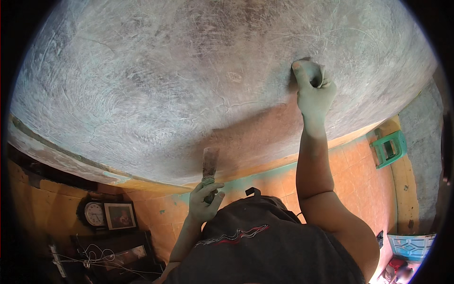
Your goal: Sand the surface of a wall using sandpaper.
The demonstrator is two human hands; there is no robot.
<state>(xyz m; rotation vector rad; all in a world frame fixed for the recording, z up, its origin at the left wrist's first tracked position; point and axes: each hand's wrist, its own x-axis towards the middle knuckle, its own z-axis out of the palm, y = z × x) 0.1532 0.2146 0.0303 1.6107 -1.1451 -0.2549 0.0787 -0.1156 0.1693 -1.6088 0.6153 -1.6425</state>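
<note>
A scraped, scuffed plaster wall (159,88) with fine cracks fills the upper view. My right hand (316,97), coated in pale green dust, presses a folded sheet that looks like sandpaper (314,71) against the wall, thumb on its left side. Lower down, near my chest, my left hand (205,204) grips the handle of a scraper (210,161). Its flat, stained blade points up towards the wall; whether it touches cannot be told. The same dust covers my left fingers. A shadow of my right arm falls across the plaster.
Orange floor tiles (347,170) carry greenish dust along the wall's foot. At right is a green plastic stool (400,145). A wall clock (94,213), a framed picture (120,216) and loose white cables (103,254) are at lower left. A person (397,264) is partly visible at lower right.
</note>
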